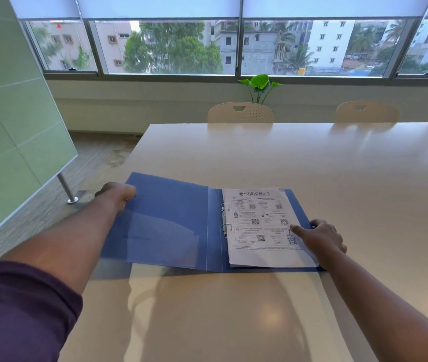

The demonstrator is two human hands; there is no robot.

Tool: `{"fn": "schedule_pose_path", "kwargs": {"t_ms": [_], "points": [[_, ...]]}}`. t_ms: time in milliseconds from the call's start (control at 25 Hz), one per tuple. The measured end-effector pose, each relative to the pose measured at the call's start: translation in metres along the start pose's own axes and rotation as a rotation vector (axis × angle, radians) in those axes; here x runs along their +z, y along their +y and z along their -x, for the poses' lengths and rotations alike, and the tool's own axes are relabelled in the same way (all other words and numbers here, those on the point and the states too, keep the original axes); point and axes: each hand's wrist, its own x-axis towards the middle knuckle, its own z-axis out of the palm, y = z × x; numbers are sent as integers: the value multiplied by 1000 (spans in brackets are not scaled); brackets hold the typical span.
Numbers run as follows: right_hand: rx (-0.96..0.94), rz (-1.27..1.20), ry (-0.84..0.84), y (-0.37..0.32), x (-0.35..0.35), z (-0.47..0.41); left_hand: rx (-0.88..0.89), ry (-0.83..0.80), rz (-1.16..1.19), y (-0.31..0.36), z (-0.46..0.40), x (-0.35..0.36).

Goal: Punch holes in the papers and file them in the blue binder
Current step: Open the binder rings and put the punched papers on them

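Note:
The blue binder [171,220] lies spread open near the table's front left. A stack of printed papers [262,226] sits on its right half, threaded on the two metal rings [225,220]. My left hand [118,195] grips the outer edge of the left cover, which hangs past the table edge and is lifted a little. My right hand [320,237] rests at the right edge of the papers, index finger stretched flat on the top sheet and the other fingers curled at the binder's edge. No hole punch is in view.
The pale table [299,165] stretches far to the right and back. Two cream chairs [240,113] stand at its far side, with a small plant [260,84] below the windows. A green glass board [16,121] on a metal leg stands at the left.

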Motion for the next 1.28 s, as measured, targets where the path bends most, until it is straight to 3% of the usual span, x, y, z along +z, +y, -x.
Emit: {"fn": "schedule_pose_path", "kwargs": {"t_ms": [120,360,600,760,1000,1160,1280], "points": [[59,-128,-37,1,0,-5,153,36,-100,32,33,-21],[193,-526,-151,-8,-20,-6,355,-189,-135,88,58,-54],[229,-631,-172,-14,-26,-1,425,-484,178,140,137,-55],[247,-744,-252,-19,-33,4,476,-639,190,146,179,-21],[282,-873,-350,-13,-36,-2,716,-545,-110,97,178,81],[301,-946,-410,-10,-36,-9,662,-482,-421,52,170,127],[233,-881,-441,-11,-37,-5,598,-478,-305,35,172,142]]}}
